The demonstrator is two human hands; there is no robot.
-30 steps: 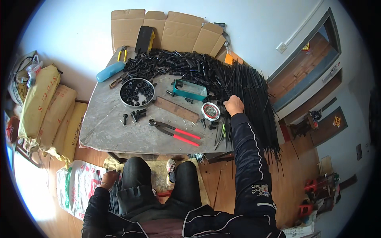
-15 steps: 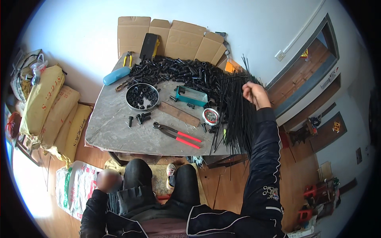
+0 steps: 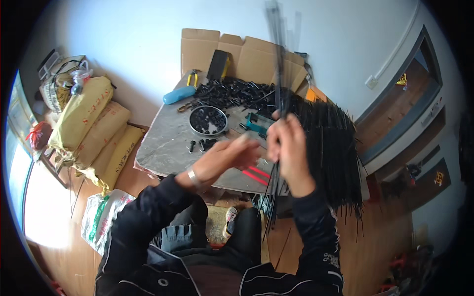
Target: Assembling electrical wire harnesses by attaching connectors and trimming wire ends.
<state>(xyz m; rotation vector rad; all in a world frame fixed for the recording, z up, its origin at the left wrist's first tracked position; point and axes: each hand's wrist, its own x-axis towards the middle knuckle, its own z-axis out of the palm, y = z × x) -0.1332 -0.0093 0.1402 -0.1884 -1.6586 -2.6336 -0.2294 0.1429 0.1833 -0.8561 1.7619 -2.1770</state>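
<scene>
My right hand [image 3: 291,150] is closed round an upright bundle of long thin black strands [image 3: 280,74], raised over the table's right half. The bundle is smeared by motion; its lower ends hang past the table's front edge. Close to its left is my left hand [image 3: 229,157], with a light band on the wrist. Its blurred fingers reach toward the bundle and look apart from it, holding nothing that I can see. A thick heap of the same black strands [image 3: 331,158] lies to the right of my right hand, overhanging the table edge.
On the grey table [image 3: 163,143] are piled black bolts [image 3: 232,93], a round tin [image 3: 191,129] of small black parts, a teal tray [image 3: 256,123] and red-handled pliers [image 3: 256,176], partly covered by my hands. Cardboard [image 3: 200,49] stands behind. Stacked sacks [image 3: 84,118] are at left.
My right hand has come from the strand heap toward the middle, now with a bundle in it. My left hand has risen from beside my leg to above the table. The view has shifted.
</scene>
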